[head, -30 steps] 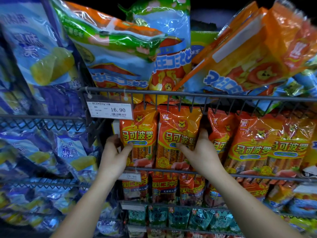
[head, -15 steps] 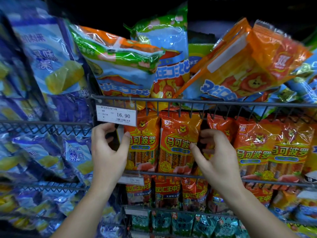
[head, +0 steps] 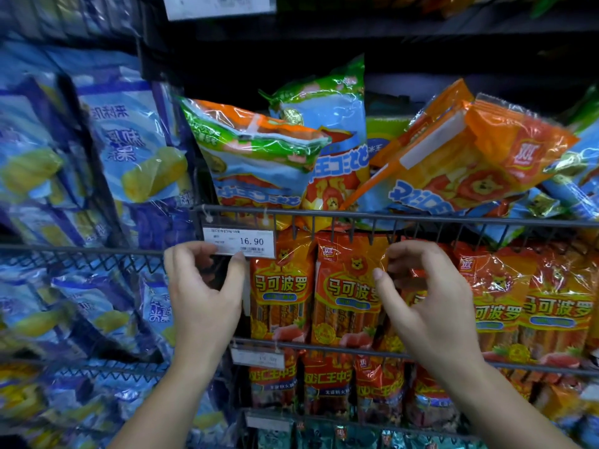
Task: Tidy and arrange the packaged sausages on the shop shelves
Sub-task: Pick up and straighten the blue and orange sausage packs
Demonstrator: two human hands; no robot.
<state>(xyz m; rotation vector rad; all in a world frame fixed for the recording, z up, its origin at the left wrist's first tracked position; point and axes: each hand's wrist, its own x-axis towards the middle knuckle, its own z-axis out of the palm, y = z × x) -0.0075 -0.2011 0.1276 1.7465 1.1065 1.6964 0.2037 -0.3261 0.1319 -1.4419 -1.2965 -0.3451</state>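
Note:
Orange sausage packs (head: 348,286) stand upright in a row on the middle wire shelf (head: 324,343). My left hand (head: 204,286) is raised at the row's left end, fingers loosely curled just under the 16.90 price tag (head: 240,242), with nothing in it. My right hand (head: 431,303) hovers in front of the second and third packs. Its thumb tip lies against the second pack's right edge and its fingers are loosely curled, gripping nothing that I can see. On the upper wire shelf (head: 389,217), blue-green packs (head: 259,157) and an orange pack (head: 470,163) lie tilted and overlapping.
Blue corn-sausage packs (head: 129,150) fill the wire racks on the left. A lower shelf holds red packs (head: 327,384) behind another price tag (head: 259,359). Teal packs (head: 275,435) sit at the bottom. A dark shelf is above.
Both hands have risen from the lower part of the orange packs to their tops. The view has tilted up and shows more of the upper shelf.

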